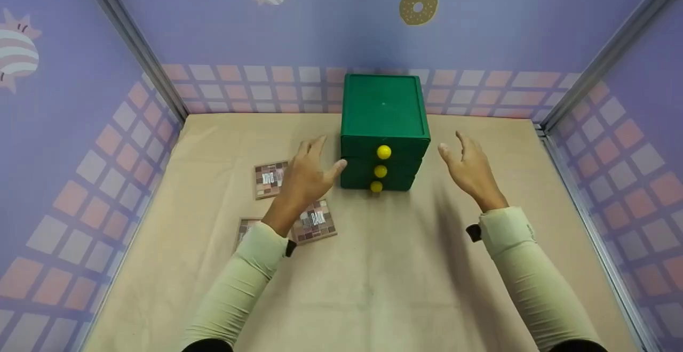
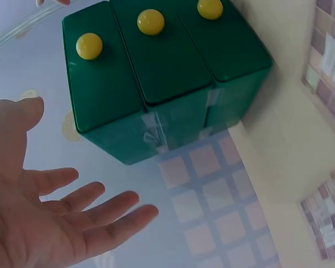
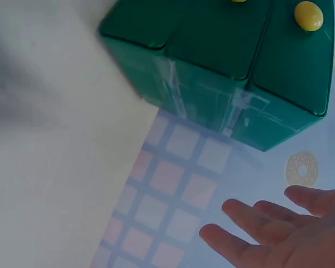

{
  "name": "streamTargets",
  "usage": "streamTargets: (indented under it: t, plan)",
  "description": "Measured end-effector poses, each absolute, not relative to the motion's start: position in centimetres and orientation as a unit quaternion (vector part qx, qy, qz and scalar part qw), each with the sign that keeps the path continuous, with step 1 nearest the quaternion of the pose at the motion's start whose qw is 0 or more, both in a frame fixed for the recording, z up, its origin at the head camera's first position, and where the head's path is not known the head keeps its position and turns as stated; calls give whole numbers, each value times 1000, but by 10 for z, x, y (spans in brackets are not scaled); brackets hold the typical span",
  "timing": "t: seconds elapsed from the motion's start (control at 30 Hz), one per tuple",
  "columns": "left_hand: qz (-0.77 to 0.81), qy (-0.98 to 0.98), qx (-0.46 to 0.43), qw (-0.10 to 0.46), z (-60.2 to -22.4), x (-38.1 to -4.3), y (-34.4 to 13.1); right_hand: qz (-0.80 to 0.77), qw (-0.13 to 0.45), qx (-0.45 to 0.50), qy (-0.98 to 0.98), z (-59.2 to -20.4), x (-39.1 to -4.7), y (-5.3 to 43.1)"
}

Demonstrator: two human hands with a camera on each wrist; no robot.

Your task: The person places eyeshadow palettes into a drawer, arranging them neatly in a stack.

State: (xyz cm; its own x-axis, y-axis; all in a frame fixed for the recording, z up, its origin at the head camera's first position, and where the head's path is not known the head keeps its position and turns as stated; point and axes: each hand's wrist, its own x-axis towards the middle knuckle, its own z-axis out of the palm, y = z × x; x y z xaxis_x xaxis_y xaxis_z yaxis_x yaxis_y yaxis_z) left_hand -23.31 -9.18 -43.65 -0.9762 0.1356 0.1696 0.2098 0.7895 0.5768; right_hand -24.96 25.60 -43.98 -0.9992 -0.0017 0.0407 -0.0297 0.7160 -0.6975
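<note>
A green box of three stacked drawers, each with a round yellow knob, stands at the back of the table. To its left hovers my left hand, fingers spread and thumb toward the box, holding nothing. My right hand is raised on the other side, apart from the box, its fingers loosely extended. In the wrist views both palms are bare, and strips of clear tape show on the box's side. Below my left hand lie square palettes of coloured tiles, one partly hidden by my forearm.
Another palette lies just left of my left hand, and a third sits nearer, by the sleeve. Printed purple walls enclose the table's back and sides, with metal posts at the corners. Beige cloth covers the table.
</note>
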Motion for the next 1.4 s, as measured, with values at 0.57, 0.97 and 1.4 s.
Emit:
streamTargets:
  t: [0.57, 0.97, 1.4]
  plan:
    - [-649, -743, -20, -162, -458, -236, -28, 504, -15, -59, -862, -428, -272, 225]
    - [-767, -580, 118, -248, -453, -257, 2, 515, -1, -75, -854, -432, -278, 214]
    - [-790, -556, 167, -198, -458, -262, 14, 538, -42, -94, -836, -435, -279, 212]
